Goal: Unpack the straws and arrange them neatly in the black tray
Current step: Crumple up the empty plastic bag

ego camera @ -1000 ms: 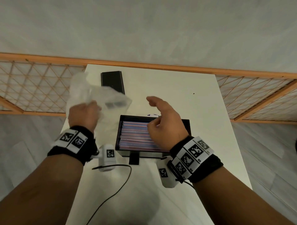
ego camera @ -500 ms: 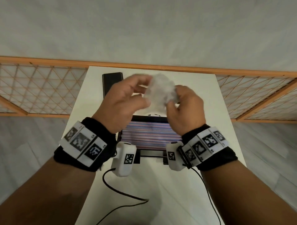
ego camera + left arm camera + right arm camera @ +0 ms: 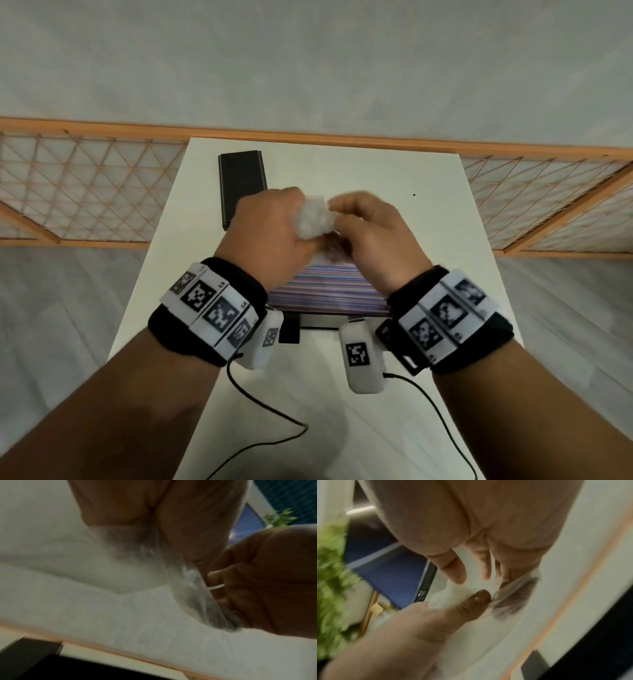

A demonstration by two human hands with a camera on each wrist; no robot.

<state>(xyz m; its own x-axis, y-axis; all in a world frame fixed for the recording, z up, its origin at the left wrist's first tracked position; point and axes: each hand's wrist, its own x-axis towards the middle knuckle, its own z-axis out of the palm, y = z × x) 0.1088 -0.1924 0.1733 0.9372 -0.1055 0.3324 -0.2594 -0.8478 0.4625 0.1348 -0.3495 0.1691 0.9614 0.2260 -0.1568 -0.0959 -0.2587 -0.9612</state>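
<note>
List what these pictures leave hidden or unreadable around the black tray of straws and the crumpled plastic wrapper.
- Far half of the black tray and its striped straws: head view, covered by left hand and right hand.
- Crumpled clear plastic wrapper: blurred in all views; whether anything remains inside cannot be told.
- Black rectangular box: near end hidden by the left hand; contents not visible.

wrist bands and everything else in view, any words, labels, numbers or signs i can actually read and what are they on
No word, brand or number is readable.
Left wrist band: black-and-white square marker codes; tiny characters beside them, too small to read.
Right wrist band: the same, blurred.
White wrist cameras: one square code each, no text.
Crumpled plastic bag, straws, black box: nothing printed shows.
</note>
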